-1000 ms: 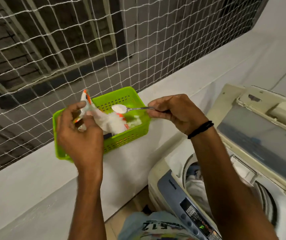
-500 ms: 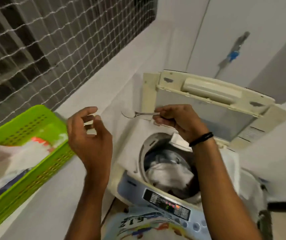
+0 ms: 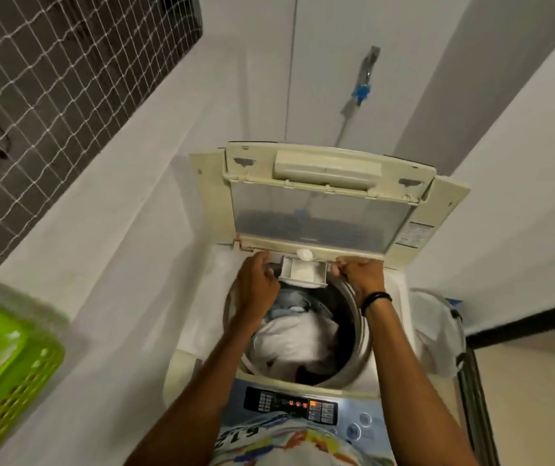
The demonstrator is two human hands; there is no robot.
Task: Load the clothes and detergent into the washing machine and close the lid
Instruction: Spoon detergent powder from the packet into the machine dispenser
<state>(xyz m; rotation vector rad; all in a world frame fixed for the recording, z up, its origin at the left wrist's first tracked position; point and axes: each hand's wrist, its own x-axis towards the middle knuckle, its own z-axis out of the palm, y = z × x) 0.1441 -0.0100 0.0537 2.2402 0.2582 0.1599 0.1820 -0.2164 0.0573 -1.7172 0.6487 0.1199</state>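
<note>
The detergent (image 3: 304, 276) lies as white powder in the small drawer (image 3: 320, 283), which juts out over the far rim of the drum (image 3: 355, 331). A second white heap (image 3: 304, 254) sits just beyond the drawer's far edge. It is too blurred for me to say what carries it.

My left grip (image 3: 257, 282) is just left of the drawer, back of the hand up and fingers curled toward the drawer's left wall. I cannot tell whether it touches or grasps the drawer. My right grip (image 3: 360, 275) is just right of the drawer, fingers curled at the rim and level with the white heap. I cannot tell whether it is clenched on something or on nothing. A black wristband (image 3: 375, 299) circles that wrist. So the powder lies between my two grips, held by neither.

Below and nearer, the clothes (image 3: 294, 341), mostly white with some grey, fill the drum. The lid (image 3: 313, 213) stands open at the far side. The control panel (image 3: 289, 406) is at the near edge. On the ledge (image 3: 101, 264) to the left, a green basket (image 3: 17, 381) sits near me, under a net (image 3: 50, 79). A tap (image 3: 361, 90) with a blue part hangs on the far wall.
</note>
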